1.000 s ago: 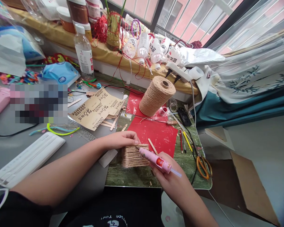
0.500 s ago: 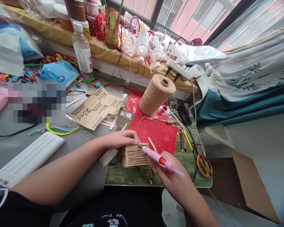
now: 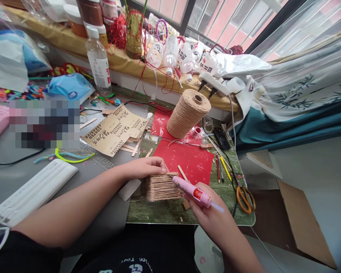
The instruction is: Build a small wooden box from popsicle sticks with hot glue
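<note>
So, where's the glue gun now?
In the head view, the glue gun is right of centre in the right hand, its tip by the upper edge of the twine-wrapped piece.

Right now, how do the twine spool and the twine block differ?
Shape: the twine spool is round, the twine block boxy. Size: the spool looks taller than the block. Contact: the spool stands untouched, while the left hand is at the block's top edge. Both show tan twine in close rows.

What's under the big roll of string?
The roll of twine seems to stand on a shiny red sheet, which shows beside and in front of it. Its base covers the spot right beneath, so anything there can't be seen.
</note>
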The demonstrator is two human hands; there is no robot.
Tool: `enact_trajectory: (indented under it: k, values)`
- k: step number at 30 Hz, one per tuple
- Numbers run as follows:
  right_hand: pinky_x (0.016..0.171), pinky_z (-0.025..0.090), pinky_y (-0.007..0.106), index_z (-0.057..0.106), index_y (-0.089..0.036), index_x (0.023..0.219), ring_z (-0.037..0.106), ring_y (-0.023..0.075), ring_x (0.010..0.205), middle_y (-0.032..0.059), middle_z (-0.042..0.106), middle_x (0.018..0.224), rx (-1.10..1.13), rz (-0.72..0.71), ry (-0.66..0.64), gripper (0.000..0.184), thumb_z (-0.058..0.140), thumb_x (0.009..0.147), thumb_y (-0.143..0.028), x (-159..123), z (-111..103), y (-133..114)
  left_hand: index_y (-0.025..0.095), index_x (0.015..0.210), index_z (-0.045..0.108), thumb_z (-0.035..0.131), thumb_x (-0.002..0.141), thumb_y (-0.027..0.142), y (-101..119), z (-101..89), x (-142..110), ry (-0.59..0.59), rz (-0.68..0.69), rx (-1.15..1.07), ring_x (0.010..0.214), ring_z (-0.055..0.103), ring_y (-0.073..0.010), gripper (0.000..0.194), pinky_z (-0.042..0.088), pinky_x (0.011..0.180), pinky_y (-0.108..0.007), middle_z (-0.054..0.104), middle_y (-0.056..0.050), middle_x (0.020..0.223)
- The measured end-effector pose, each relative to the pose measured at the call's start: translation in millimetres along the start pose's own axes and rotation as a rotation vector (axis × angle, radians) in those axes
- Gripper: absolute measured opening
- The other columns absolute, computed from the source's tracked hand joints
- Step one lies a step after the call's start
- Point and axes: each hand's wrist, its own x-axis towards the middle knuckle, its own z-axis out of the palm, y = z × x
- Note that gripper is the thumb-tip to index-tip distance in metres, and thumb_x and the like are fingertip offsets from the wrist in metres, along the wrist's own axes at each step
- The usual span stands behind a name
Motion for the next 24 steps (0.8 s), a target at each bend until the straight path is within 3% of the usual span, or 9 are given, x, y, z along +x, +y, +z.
enact_trajectory:
  k: [11, 18, 24]
  values:
    - [0.067, 0.049, 0.032, 0.056, -0.025, 0.086, 0.060, 0.0183, 0.072, 0.0009, 0.060, 0.080, -0.001, -0.013, 0.024, 0.023, 0.052, 0.107, -0.033, -1.7, -2.9, 0.5, 0.021, 0.099, 0.068, 0.073, 0.088, 0.059, -4.6, -1.9, 0.9, 0.004, 0.009, 0.043, 0.101, 0.066, -0.0217, 0.040, 0.052, 0.092, -0.034, 0.074, -0.004, 0.111]
    - [0.068, 0.050, 0.033, 0.069, -0.026, 0.109, 0.065, 0.0216, 0.078, 0.0044, 0.067, 0.088, 0.016, -0.008, 0.039, 0.017, 0.054, 0.106, -0.031, -2.4, -5.9, 1.5, 0.022, 0.099, 0.068, 0.072, 0.089, 0.058, -4.1, -2.1, 0.3, -0.004, 0.011, 0.045, 0.104, 0.067, -0.0219, 0.038, 0.052, 0.093, -0.034, 0.074, -0.004, 0.112]
    - [0.069, 0.049, 0.032, 0.066, -0.024, 0.097, 0.062, 0.0196, 0.074, 0.0018, 0.063, 0.082, 0.026, 0.051, 0.012, 0.011, 0.058, 0.103, -0.026, -5.8, -5.1, 7.5, 0.021, 0.098, 0.066, 0.072, 0.090, 0.056, -4.0, -2.4, 0.2, 0.000, 0.002, 0.038, 0.103, 0.067, -0.0220, 0.036, 0.052, 0.091, -0.034, 0.074, -0.004, 0.114]
